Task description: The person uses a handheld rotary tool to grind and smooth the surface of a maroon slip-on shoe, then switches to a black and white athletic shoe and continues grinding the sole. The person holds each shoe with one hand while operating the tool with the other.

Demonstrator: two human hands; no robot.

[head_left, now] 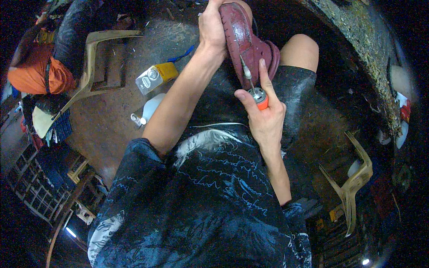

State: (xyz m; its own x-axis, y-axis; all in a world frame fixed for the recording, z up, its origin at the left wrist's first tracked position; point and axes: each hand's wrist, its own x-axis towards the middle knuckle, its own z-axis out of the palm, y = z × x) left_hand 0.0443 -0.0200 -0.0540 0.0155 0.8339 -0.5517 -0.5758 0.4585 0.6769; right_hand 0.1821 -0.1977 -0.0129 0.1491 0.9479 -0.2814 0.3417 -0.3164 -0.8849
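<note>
A maroon clog-like shoe (237,33) is held up over my lap, tilted, with dark scuffs on its surface. My left hand (212,29) grips its upper left edge, fingers partly hidden behind it. In my right hand (267,117) is a small orange tool (262,105) with a round silver top. A thin metal rod with a whitish bulge (247,71) rises from that top and lies over the lower part of the shoe. My right thumb and forefinger are on either side of the silver top. The forefinger reaches up along the shoe.
On the brown floor to my left lie a yellow-and-silver can (154,78), a pale bottle (154,107) and a blue object (182,54). Beige plastic chairs (91,58) stand left and lower right. A person in orange (38,73) sits at far left. A rough ledge (366,58) runs along the right.
</note>
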